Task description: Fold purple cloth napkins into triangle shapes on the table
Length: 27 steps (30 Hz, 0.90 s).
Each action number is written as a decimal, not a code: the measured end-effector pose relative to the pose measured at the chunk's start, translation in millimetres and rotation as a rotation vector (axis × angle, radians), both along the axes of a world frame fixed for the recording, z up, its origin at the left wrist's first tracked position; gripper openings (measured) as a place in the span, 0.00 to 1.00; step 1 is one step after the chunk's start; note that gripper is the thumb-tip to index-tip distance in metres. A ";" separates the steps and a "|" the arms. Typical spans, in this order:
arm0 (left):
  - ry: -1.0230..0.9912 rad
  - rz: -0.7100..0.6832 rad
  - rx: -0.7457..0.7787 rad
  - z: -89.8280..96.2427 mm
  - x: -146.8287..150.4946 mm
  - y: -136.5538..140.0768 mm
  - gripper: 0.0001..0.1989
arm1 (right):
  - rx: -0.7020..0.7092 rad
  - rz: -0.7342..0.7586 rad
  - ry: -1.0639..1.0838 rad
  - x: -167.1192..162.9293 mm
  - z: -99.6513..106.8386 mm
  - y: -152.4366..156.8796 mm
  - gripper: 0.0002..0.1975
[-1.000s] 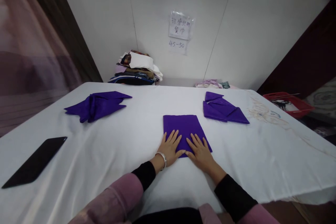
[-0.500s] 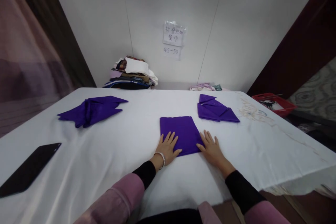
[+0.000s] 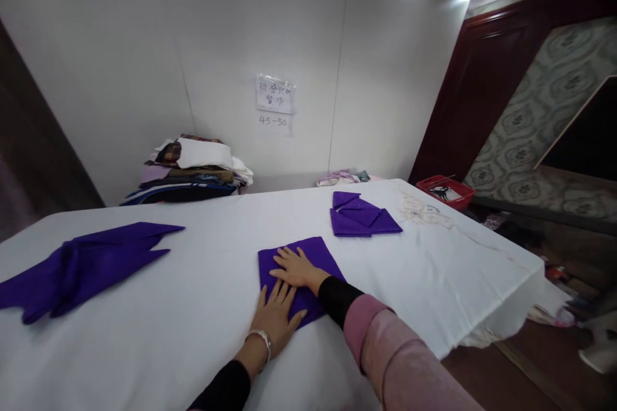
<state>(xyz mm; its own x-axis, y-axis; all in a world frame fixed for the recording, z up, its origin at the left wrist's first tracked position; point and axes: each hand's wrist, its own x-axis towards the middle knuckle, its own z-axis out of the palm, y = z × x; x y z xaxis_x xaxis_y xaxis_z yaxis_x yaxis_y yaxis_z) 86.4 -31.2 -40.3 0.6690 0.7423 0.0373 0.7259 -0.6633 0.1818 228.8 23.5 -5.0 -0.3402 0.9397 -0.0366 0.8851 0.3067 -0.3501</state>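
Observation:
A purple cloth napkin (image 3: pixel 315 263), folded into a flat square, lies on the white-covered table (image 3: pixel 202 340) in front of me. My left hand (image 3: pixel 277 318) rests on its near left edge with the fingers spread; a bracelet circles that wrist. My right hand (image 3: pixel 295 268) lies flat on the upper left part of the same napkin, fingers spread, just beyond the left fingertips. Part of the square is hidden beneath both hands and the right forearm.
Toward the back right lies another folded purple napkin (image 3: pixel 359 217). A loosely shaped purple cloth (image 3: pixel 96 263) is at the left. Behind the table are a clothes pile (image 3: pixel 193 167) and a wall sign (image 3: pixel 274 95). A red basket (image 3: pixel 450 192) stands past the right edge.
My right hand has moved from the napkin's right edge leftward across its top. My left hand stays at the left edge. The camera view has swung right and tilted.

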 end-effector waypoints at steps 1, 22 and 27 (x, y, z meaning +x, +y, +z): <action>0.008 0.006 0.005 -1.8 0.1 1.2 0.35 | 0.019 -0.037 -0.020 11.0 -1.1 4.9 0.31; 0.084 0.282 -0.027 17.3 17.5 93.1 0.37 | 0.104 -0.244 -0.093 63.2 -15.3 16.3 0.34; 0.073 0.379 -0.023 1.9 -17.1 110.4 0.36 | 0.090 -0.244 -0.091 63.8 -17.4 17.8 0.35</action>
<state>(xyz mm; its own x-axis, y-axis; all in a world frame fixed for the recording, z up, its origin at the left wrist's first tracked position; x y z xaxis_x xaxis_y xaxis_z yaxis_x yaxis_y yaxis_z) 69.2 79.2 -38.4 0.3470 0.9377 -0.0200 0.9305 -0.3415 0.1327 292.6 41.2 -22.4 -0.1021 0.9943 0.0303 0.9631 0.1065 -0.2470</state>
